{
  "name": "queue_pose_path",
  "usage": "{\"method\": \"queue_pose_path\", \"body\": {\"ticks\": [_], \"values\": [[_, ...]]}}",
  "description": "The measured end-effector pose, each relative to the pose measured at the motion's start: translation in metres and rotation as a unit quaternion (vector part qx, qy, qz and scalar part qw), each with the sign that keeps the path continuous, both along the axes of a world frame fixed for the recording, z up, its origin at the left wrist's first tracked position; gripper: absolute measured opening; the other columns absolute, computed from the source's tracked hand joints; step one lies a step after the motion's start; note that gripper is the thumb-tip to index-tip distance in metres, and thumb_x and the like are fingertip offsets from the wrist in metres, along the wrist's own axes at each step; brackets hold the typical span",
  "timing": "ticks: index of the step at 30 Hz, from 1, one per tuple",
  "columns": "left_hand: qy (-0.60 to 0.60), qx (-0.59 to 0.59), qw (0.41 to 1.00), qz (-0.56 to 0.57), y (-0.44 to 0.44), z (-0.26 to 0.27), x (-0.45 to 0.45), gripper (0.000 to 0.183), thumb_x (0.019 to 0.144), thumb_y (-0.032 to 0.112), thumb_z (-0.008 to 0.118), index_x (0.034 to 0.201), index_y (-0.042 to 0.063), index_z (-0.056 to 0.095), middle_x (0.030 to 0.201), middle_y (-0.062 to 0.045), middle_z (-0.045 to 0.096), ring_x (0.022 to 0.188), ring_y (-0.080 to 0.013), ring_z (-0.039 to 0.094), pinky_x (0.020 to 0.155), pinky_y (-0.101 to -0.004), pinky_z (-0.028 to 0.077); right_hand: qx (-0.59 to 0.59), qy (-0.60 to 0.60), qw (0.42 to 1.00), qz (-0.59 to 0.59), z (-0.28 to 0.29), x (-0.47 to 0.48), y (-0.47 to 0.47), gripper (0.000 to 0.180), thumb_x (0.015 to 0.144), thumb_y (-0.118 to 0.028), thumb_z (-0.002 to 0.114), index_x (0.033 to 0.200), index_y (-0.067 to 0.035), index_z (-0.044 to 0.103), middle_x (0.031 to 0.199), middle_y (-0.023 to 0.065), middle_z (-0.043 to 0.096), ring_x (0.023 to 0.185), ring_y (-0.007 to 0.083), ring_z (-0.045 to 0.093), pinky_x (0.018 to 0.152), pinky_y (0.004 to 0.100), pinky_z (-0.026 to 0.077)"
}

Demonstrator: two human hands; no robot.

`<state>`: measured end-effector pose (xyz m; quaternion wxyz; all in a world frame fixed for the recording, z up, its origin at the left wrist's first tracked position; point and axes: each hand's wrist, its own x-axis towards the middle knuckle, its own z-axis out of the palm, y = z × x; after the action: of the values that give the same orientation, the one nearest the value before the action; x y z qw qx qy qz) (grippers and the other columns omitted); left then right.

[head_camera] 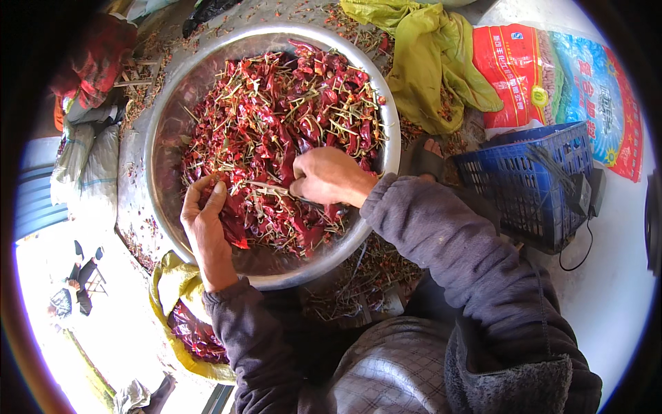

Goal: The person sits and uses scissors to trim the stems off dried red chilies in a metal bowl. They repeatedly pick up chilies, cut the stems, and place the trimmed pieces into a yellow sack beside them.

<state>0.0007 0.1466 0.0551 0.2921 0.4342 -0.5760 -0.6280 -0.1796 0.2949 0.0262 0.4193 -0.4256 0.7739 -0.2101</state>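
Note:
A wide metal basin [385,111] is heaped with dried red chili peppers [305,111] and many pale cut stems. My left hand [207,227] is over the basin's near left side, thumb and fingers bent around a dried red chili [206,193]. My right hand [331,176] is closed above the middle of the heap. From its fingers a narrow, pale, pointed tool [269,187] extends left towards my left hand; it looks like scissors, but its handles are hidden in my grip.
A yellow woven sack [178,357] holding dried chilies stands at lower left. Right of the basin are a foot [433,150], a blue plastic crate [522,171], a yellow-green sack [424,62] and printed bags [509,72]. Stem scraps litter the floor. Another person [77,284] sits far left.

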Motion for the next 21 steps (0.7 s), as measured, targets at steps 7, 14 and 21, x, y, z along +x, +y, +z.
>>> {"method": "queue_pose_path", "body": {"ticks": [7, 14, 21], "values": [[-0.036, 0.137, 0.982, -0.126, 0.008, 0.004, 0.002, 0.019, 0.089, 0.004, 0.070, 0.108, 0.000, 0.069, 0.091, -0.004, 0.068, 0.077, -0.0095, 0.063, 0.070, -0.0234, 0.052, -0.232, -0.049, 0.966, -0.103, 0.016, -0.011, 0.009, 0.025, 0.084, -0.027, 0.073, 0.089, -0.002, 0.072, 0.076, 0.0153, 0.071, 0.070, 0.0271, 0.069, 0.067, 0.0388, 0.052], [0.068, 0.173, 0.977, -0.101, 0.012, 0.002, -0.002, 0.015, 0.091, -0.001, 0.067, 0.106, 0.002, 0.067, 0.094, -0.006, 0.071, 0.080, -0.0125, 0.065, 0.075, -0.0249, 0.054, -0.234, -0.315, 0.905, -0.163, 0.025, -0.015, 0.011, 0.029, 0.097, -0.027, 0.066, 0.083, -0.002, 0.067, 0.067, -0.0017, 0.058, 0.058, 0.0083, 0.051, 0.056, 0.0279, 0.043], [0.166, 0.198, 0.961, -0.100, 0.001, -0.012, 0.006, 0.012, 0.094, 0.002, 0.064, 0.106, 0.003, 0.063, 0.104, -0.012, 0.070, 0.084, -0.0203, 0.069, 0.077, -0.0347, 0.061, -0.180, -0.620, 0.724, -0.245, 0.012, 0.014, 0.012, 0.022, 0.100, -0.027, 0.061, 0.093, -0.007, 0.064, 0.082, -0.0006, 0.060, 0.073, 0.0078, 0.057, 0.068, 0.0288, 0.056]]}}
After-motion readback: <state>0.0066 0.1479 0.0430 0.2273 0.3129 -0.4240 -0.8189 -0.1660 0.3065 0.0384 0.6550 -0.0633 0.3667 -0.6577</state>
